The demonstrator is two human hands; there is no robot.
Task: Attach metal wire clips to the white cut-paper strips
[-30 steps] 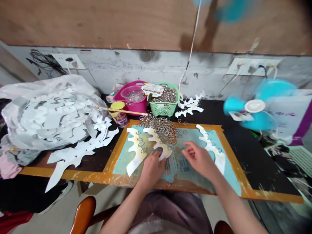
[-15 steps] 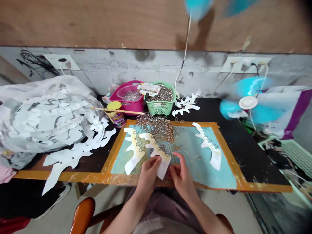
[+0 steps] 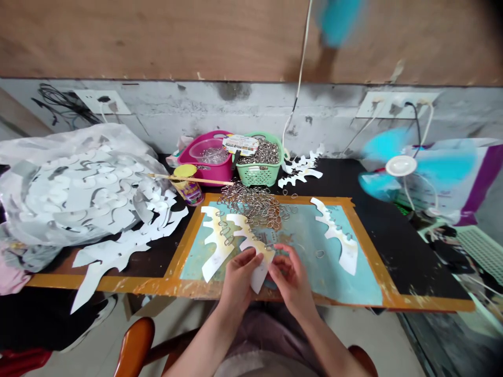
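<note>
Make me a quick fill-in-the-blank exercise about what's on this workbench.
The left hand holds a cutout of white ____, with the right hand beside it.
The basket holding metal rings is ____.
The tub next to that basket is ____.
The fan on the right has ____ blades.

Missing words: paper, green, pink, blue.

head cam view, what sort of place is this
Probably a small piecework workshop, handcraft rather than factory: a taped work board, a green basket of metal rings, and a bagged heap of white cut shapes.
</note>
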